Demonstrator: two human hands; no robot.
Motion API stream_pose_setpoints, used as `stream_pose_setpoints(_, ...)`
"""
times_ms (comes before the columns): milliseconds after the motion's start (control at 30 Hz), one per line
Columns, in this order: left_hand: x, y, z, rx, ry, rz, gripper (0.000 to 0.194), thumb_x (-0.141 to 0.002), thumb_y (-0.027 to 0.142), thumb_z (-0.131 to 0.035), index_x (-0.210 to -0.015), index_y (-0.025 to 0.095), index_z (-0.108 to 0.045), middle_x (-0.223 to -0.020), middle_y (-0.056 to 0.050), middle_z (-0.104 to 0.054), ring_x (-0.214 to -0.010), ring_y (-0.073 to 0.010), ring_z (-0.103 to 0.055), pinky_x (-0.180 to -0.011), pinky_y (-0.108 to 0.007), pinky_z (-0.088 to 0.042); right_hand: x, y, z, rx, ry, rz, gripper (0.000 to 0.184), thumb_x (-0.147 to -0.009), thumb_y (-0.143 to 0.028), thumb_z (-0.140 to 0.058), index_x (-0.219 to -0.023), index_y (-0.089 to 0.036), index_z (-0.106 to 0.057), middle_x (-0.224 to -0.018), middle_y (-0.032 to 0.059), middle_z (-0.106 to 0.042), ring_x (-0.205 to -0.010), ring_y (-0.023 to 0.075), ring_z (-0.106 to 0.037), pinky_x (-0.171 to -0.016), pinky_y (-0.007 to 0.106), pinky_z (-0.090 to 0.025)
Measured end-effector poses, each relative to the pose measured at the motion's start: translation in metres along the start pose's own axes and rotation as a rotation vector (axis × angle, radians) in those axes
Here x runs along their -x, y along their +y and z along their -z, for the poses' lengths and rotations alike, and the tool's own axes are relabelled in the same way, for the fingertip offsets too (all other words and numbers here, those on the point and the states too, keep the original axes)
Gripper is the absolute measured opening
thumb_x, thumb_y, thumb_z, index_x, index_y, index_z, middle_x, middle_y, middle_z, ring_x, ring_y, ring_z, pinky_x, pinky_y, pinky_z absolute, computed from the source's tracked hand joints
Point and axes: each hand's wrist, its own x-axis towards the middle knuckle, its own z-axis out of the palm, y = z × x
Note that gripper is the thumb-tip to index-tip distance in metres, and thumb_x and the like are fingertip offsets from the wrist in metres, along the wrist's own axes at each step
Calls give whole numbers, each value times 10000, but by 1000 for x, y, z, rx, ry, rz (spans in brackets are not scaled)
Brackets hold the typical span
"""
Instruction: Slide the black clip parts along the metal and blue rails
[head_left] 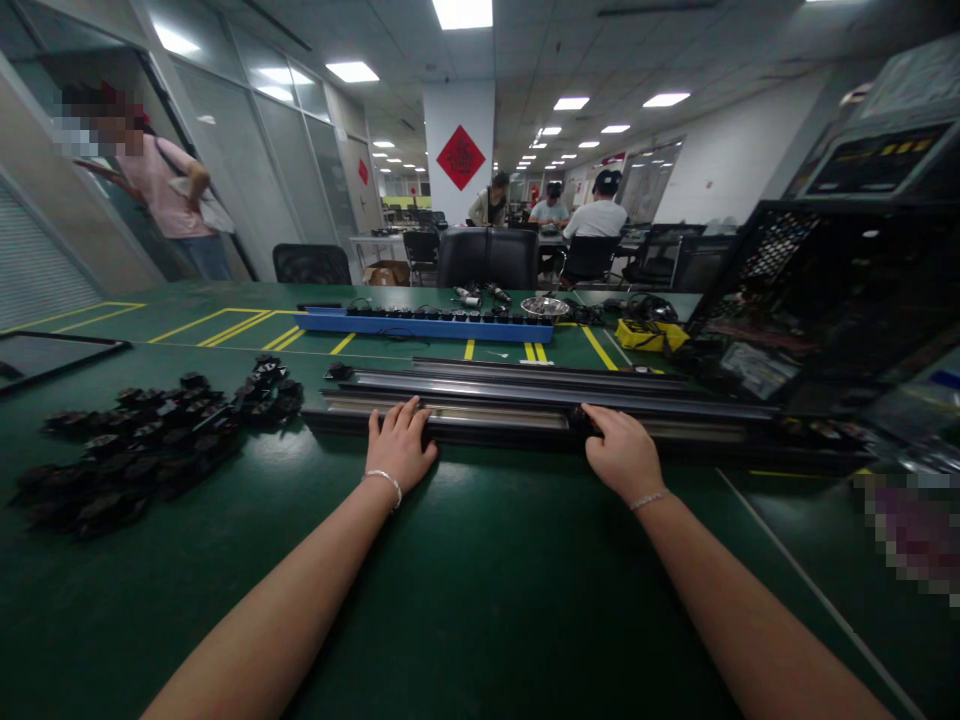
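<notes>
A long black metal rail (495, 424) with a pale channel along its top lies across the green table. My left hand (401, 440) rests on its left part, palm down with the fingers slightly spread. At the channel further right, my right hand (624, 452) has its fingers closed around a small black part (579, 420), mostly hidden by the fingertips. Behind this rail lie a second long rail (480, 384) with a shiny top and a thinner black rail (525, 369). One small black piece (339, 371) sits at the second rail's left end.
To the left is a heap of small black parts (161, 440). Beyond the rails stands a blue strip (420, 324) holding a row of black pieces. A yellow box (651, 335) and a dark equipment case (810, 290) are at right. Several people are further back.
</notes>
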Motion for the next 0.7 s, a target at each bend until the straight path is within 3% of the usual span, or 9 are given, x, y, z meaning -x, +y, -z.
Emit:
stream_pose_setpoints(200, 0, 0, -2, 0, -8, -7, 549, -777, 383, -469, -1305, 241, -429, -1456, -62, -367, -1331, -273, -295, -1094, -565, -149, 0, -9, -2, -16, -25, 27, 508, -690, -115, -405, -1158, -135, -601, -1166, 92, -638, -1100, 207, -563, -1010, 387, -377)
stream_pose_setpoints(333, 1, 12, 0, 23, -23, -103, 593, -784, 349, -470, -1355, 222, -377, -1459, -77, -359, -1342, -257, -285, -1114, -539, -124, -1, -15, -1, -34, -65, 39, 529, -691, -108, -396, -1187, -113, -581, -1200, 115, -614, -1132, 220, -541, -1021, 407, -366)
stream_pose_setpoints(500, 2, 36, 8, 32, -79, -268, 627, -784, 300, -499, -1383, 354, -323, -1499, -54, -281, -1363, -289, -240, -1084, -600, -111, -1, -22, -2, -57, -123, 54, 571, -685, -106, -391, -1238, -101, -534, -1246, 124, -582, -1174, 228, -507, -1038, 419, -344)
stream_pose_setpoints(700, -2, 66, 11, 43, -125, -354, 647, -786, 280, -520, -1373, 439, -298, -1523, -49, -211, -1363, -350, -210, -1034, -661, -144, -1, -30, -3, -84, -187, 53, 638, -673, -97, -376, -1307, -66, -447, -1278, 147, -551, -1175, 222, -505, -1056, 420, -318)
